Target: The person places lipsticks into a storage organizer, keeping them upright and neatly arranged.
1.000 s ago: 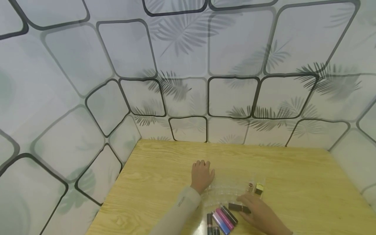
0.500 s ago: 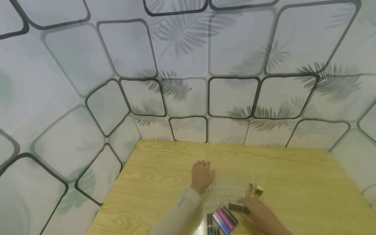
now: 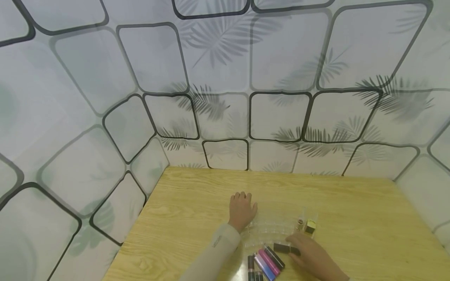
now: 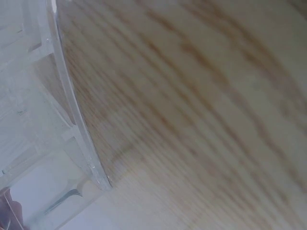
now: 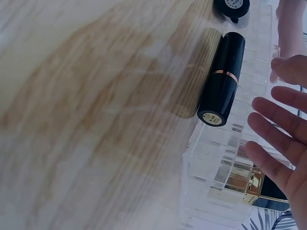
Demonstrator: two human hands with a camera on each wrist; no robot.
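Note:
My left hand rests at the left end of a clear plastic lipstick organizer, its thumb toward the organizer. The left wrist view shows the organizer's edge, but the left hand's grip is not visible there. My right hand hovers by the organizer's front right. In the right wrist view its fingers are spread and hold nothing. Beside them a black lipstick tube with a gold band lies along the organizer's front, apart from the fingers. A gold-and-black lipstick and a smaller gold one stand in the organizer's right end.
In front of the organizer several tubes lie together: a black one, a magenta one, a blue-purple one and dark ones at the left. The wood-grain table meets a patterned backdrop behind.
My right hand has shifted very slightly to the right along the black lipstick. The left hand and the tubes have stayed where they were.

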